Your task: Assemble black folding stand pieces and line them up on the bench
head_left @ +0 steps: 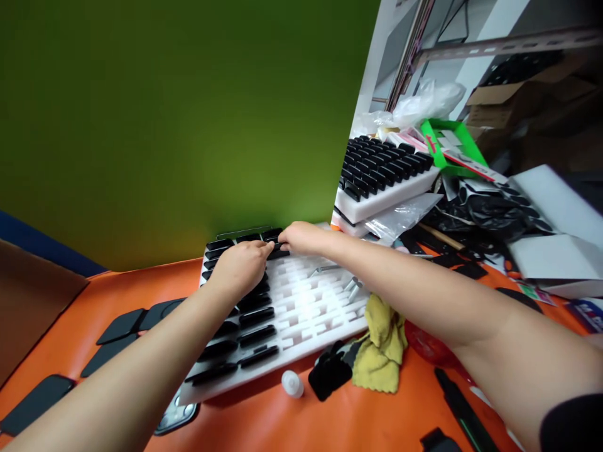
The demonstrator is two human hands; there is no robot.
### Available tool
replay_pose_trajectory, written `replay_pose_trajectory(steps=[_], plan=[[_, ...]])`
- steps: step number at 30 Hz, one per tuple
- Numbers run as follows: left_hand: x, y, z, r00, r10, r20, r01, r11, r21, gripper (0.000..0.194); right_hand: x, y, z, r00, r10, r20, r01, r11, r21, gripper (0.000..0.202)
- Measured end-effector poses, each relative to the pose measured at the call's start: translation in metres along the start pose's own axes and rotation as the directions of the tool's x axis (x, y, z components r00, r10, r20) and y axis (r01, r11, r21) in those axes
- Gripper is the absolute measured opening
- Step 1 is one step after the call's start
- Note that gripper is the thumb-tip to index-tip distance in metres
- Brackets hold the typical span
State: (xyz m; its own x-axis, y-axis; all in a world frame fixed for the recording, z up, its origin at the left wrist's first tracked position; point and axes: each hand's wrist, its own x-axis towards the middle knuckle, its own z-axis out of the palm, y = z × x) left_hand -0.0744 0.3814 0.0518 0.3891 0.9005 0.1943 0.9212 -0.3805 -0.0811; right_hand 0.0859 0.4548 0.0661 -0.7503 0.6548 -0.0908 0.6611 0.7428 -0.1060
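A white slotted foam tray [306, 301] lies on the orange table, its left part filled with rows of thin black pieces [257, 337] standing on edge. My left hand [242, 263] is over the upper filled rows, fingers closed at a black piece near the tray's far side. My right hand [299, 239] meets it from the right, its fingertips pinched on the same black piece [277, 246]. Metal tools [351, 285] rest on the bare right part of the tray. Both palms are turned away, so the exact grip is partly hidden.
A yellow cloth [379, 345], a black cloth [330, 371] and a small white bottle [293, 383] are near the tray's front right. Dark flat pieces [40, 402] lie at left. Another filled foam tray [386, 198] stands at right. A green panel [188, 125] rises behind.
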Motion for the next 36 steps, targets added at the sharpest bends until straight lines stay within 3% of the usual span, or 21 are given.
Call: replay_pose_trajectory(steps=[4, 6, 8, 10, 11, 12, 13, 15, 16, 18, 19, 21, 25, 28, 30, 32, 34, 36], plan=[[0.002, 0.01, -0.002, 1.0, 0.014, 0.006, -0.014, 1.0, -0.008, 0.039, -0.002, -0.012, -0.002, 0.996, 0.083, 0.009, -0.083, 0.996, -0.036, 0.02], [-0.005, 0.022, -0.019, 1.0, -0.016, -0.005, 0.016, 1.0, -0.024, 0.038, -0.016, -0.024, -0.013, 0.991, 0.133, -0.009, -0.133, 0.99, -0.04, 0.022], [-0.031, 0.035, -0.043, 0.998, -0.065, -0.024, 0.064, 0.996, -0.055, 0.039, -0.044, -0.043, -0.021, 0.985, 0.162, -0.06, -0.164, 0.986, -0.028, 0.028], [-0.079, 0.047, -0.065, 0.993, -0.112, -0.022, 0.109, 0.988, -0.108, 0.043, -0.086, -0.072, -0.02, 0.98, 0.14, -0.142, -0.14, 0.99, 0.01, 0.034], [-0.112, 0.052, -0.073, 0.991, -0.137, -0.007, 0.135, 0.98, -0.144, 0.041, -0.111, -0.09, -0.015, 0.973, 0.065, -0.221, -0.047, 0.995, 0.082, 0.033], [-0.15, 0.057, -0.079, 0.985, -0.164, 0.055, 0.172, 0.955, -0.242, 0.038, -0.138, -0.11, -0.007, 0.975, -0.014, -0.22, 0.053, 0.984, 0.169, 0.032], [-0.191, 0.063, -0.081, 0.968, -0.201, 0.147, 0.238, 0.922, -0.306, 0.036, -0.165, -0.131, 0.005, 0.984, -0.099, -0.148, 0.134, 0.959, 0.25, 0.03], [-0.275, 0.079, -0.076, 0.907, -0.297, 0.297, 0.392, 0.854, -0.342, 0.037, -0.213, -0.174, 0.034, 0.958, -0.283, 0.044, 0.253, 0.908, 0.333, 0.027], [-0.314, 0.088, -0.069, 0.863, -0.347, 0.367, 0.471, 0.815, -0.337, 0.039, -0.231, -0.194, 0.051, 0.935, -0.347, 0.077, 0.302, 0.889, 0.344, 0.027], [-0.372, 0.108, -0.052, 0.774, -0.447, 0.447, 0.604, 0.733, -0.313, 0.043, -0.25, -0.23, 0.079, 0.918, -0.392, 0.062, 0.353, 0.879, 0.321, 0.027], [-0.39, 0.117, -0.043, 0.759, -0.459, 0.462, 0.621, 0.724, -0.3, 0.048, -0.252, -0.245, 0.088, 0.914, -0.402, 0.048, 0.372, 0.881, 0.293, 0.033], [-0.405, 0.133, -0.033, 0.751, -0.489, 0.444, 0.63, 0.732, -0.26, 0.058, -0.246, -0.269, 0.097, 0.915, -0.399, 0.063, 0.379, 0.901, 0.21, 0.045], [-0.387, 0.141, -0.036, 0.708, -0.513, 0.486, 0.676, 0.691, -0.256, 0.059, -0.221, -0.295, 0.086, 0.908, -0.363, 0.207, 0.365, 0.93, 0.028, 0.049], [-0.38, 0.139, -0.042, 0.699, -0.508, 0.503, 0.686, 0.674, -0.273, 0.053, -0.206, -0.302, 0.076, 0.855, -0.398, 0.333, 0.424, 0.906, -0.006, 0.063], [-0.386, 0.142, -0.039, 0.668, -0.537, 0.515, 0.725, 0.625, -0.29, 0.055, -0.202, -0.306, 0.071, 0.796, -0.449, 0.406, 0.489, 0.872, 0.005, 0.063], [-0.396, 0.149, -0.031, 0.617, -0.591, 0.52, 0.786, 0.502, -0.362, 0.06, -0.202, -0.308, 0.066, 0.73, -0.484, 0.482, 0.544, 0.839, 0.017, 0.048], [-0.404, 0.153, -0.025, 0.602, -0.627, 0.495, 0.78, 0.328, -0.534, 0.064, -0.207, -0.305, 0.056, 0.683, -0.5, 0.532, 0.572, 0.819, 0.036, 0.028], [-0.404, 0.151, -0.027, 0.588, -0.631, 0.506, 0.701, 0.087, -0.707, 0.074, -0.212, -0.292, 0.04, 0.718, -0.51, 0.474, 0.543, 0.836, 0.077, 0.016]])
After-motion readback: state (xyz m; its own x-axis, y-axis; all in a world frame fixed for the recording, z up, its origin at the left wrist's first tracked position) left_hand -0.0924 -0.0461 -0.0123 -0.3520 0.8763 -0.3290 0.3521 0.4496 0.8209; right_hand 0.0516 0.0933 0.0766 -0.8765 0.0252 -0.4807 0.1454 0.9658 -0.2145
